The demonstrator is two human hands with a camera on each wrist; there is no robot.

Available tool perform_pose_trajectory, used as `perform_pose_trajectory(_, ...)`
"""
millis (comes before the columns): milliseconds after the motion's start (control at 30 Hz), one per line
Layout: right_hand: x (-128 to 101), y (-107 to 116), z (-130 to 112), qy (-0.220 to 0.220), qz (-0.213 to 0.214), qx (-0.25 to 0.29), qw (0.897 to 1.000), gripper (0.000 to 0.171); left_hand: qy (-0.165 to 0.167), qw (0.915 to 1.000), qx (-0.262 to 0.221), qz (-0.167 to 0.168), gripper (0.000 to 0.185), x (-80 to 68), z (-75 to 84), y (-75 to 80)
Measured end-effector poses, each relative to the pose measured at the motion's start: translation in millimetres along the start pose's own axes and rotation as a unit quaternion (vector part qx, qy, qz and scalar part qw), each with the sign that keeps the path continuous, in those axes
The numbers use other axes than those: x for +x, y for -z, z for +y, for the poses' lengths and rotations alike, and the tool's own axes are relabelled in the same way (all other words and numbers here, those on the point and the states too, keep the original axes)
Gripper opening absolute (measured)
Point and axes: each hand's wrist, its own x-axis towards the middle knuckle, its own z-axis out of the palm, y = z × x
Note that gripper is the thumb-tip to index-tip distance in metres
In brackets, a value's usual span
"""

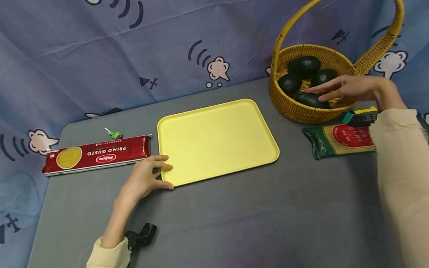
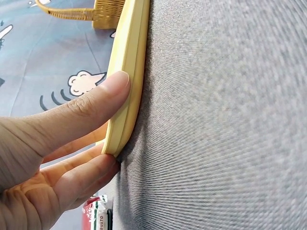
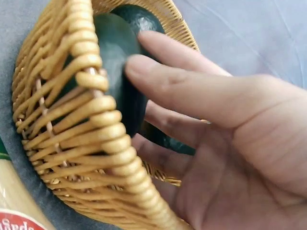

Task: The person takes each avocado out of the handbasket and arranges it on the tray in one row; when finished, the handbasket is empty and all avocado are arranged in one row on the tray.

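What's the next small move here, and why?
I'd probably curl the right grip round the front avocado in the basket: its fingers reach in to that avocado but don't look wrapped round it, while the left grip holds the yellow tray by a corner.

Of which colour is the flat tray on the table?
The tray is plain yellow, best seen in the head view.
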Motion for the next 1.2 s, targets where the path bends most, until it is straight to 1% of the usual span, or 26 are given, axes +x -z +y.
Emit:
perform_pose_trajectory(100,3.6,0.0,-0.8,0.005,-0.042,0.000,0.999,0.055,-0.002,1.0000,0.004,0.001,0.047,0.0,-0.1,-0.1)
perform_pose_trajectory(167,6.4,-0.6,-2.4,0.008,-0.061,0.003,0.998,0.059,-0.003,1.0000,0.005,0.001,0.047,-0.1,0.1,0.0)
perform_pose_trajectory(233,9.5,-1.8,-4.4,0.010,-0.072,0.007,0.997,0.061,-0.003,1.0000,0.006,0.002,0.047,-0.5,-0.1,-0.1)
perform_pose_trajectory(300,12.3,-3.6,-6.5,0.006,-0.079,0.024,0.997,0.062,-0.002,1.0000,0.004,0.002,0.047,-0.8,0.1,0.1)
perform_pose_trajectory(433,16.9,-8.4,-9.4,0.001,-0.073,0.035,0.997,0.064,0.000,1.0000,0.003,0.003,0.047,-1.9,0.2,0.2)
perform_pose_trajectory(567,20.7,-12.4,-10.6,0.009,-0.067,0.022,0.997,0.065,0.000,1.0000,0.002,0.003,0.047,-2.1,0.8,0.5)
perform_pose_trajectory(667,22.4,-15.2,-11.8,0.015,-0.062,0.026,0.998,0.064,-0.001,1.0000,0.002,0.001,0.047,-1.9,0.9,0.5)
perform_pose_trajectory(767,23.4,-19.0,-13.6,0.011,-0.040,0.028,0.999,0.064,-0.001,1.0000,0.002,0.000,0.047,-2.1,0.3,0.1)
perform_pose_trajectory(867,24.6,-22.0,-14.4,0.009,-0.006,0.016,1.000,0.065,-0.001,1.0000,0.001,-0.002,0.047,-2.1,-0.5,-0.1)
perform_pose_trajectory(933,25.5,-22.0,-14.0,0.010,0.006,0.009,1.000,0.065,0.000,1.0000,0.000,-0.003,0.047,-2.0,-0.8,-0.2)
perform_pose_trajectory(967,25.7,-21.3,-13.5,0.010,0.007,0.008,1.000,0.064,0.000,1.0000,0.000,-0.004,0.047,-1.9,-1.0,-0.3)
perform_pose_trajectory(1067,24.6,-17.5,-10.9,0.014,-0.014,0.019,1.000,0.064,0.000,1.0000,-0.001,-0.004,0.047,-1.8,-0.9,-0.4)
perform_pose_trajectory(1200,23.5,-13.9,-6.8,0.024,-0.046,0.031,0.998,0.066,-0.016,0.9999,-0.004,0.006,0.046,-2.2,-1.2,0.1)
